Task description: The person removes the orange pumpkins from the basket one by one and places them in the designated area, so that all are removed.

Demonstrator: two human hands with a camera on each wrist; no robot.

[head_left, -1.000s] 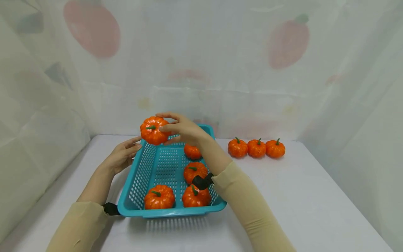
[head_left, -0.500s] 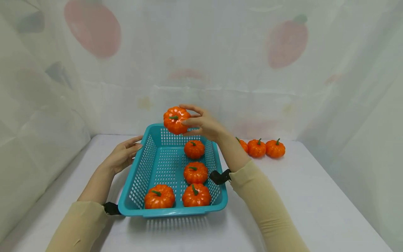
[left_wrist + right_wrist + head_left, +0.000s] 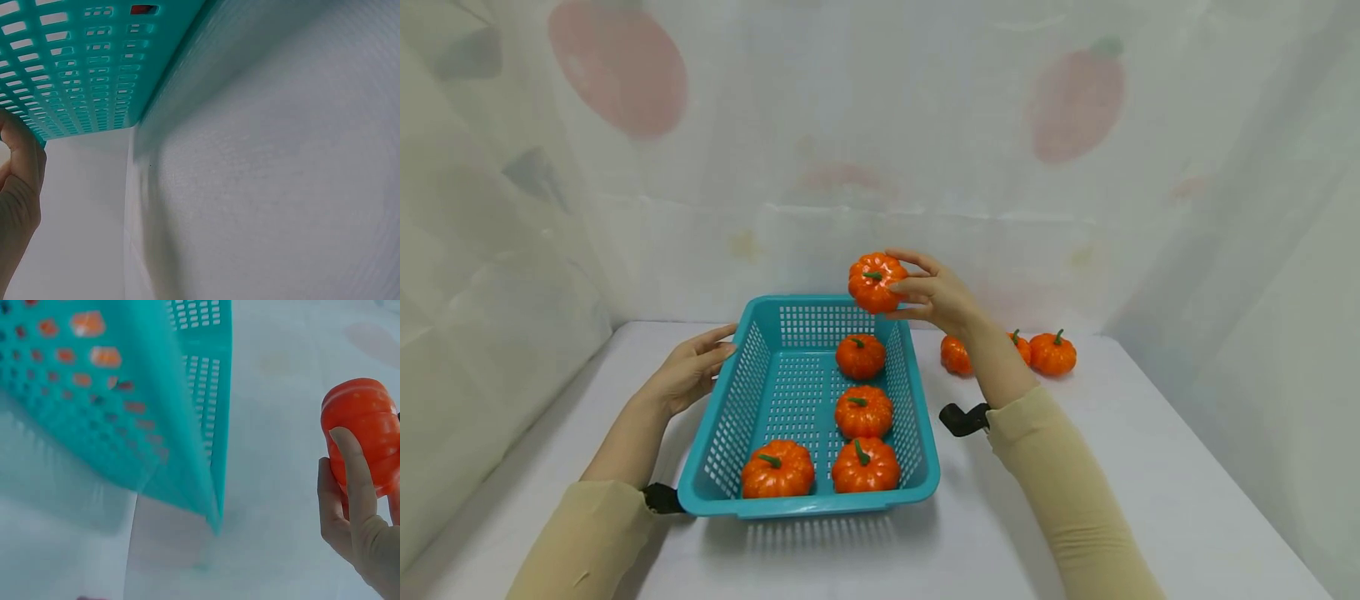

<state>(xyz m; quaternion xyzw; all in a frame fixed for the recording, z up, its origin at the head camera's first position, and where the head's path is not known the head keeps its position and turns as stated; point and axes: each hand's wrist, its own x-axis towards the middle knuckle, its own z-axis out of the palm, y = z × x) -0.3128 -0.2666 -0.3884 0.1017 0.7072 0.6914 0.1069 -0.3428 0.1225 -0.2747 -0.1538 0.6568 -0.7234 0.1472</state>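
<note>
In the head view, a turquoise plastic basket (image 3: pixel 808 505) with lattice walls stands on the table. Inside, three small orange pumpkins line its right side: a far one (image 3: pixel 861 357), a middle one (image 3: pixel 863 412) and a near one (image 3: pixel 865 467). Another pumpkin (image 3: pixel 777 469) sits in the near left corner. My left hand (image 3: pixel 694 367) holds the basket's left rim near the far end; some fingertips are hidden there. With thumb and fingers, my right hand (image 3: pixel 942 292) grips a glossy orange pumpkin (image 3: pixel 876 283), raised above the far right corner. The right wrist view shows this held pumpkin (image 3: pixel 362 428) apart from the basket.
Right of the basket, a row of pumpkins lies on the white table (image 3: pixel 1120 483), partly behind my right forearm; the rightmost pumpkin (image 3: pixel 1052 355) shows fully. White printed sheeting (image 3: pixel 940 150) rises behind the table and along both sides.
My right hand has carried its pumpkin rightward, from the basket's far left side to its far right corner. Its arm uncovered the pumpkins inside. My left hand has stayed in place.
</note>
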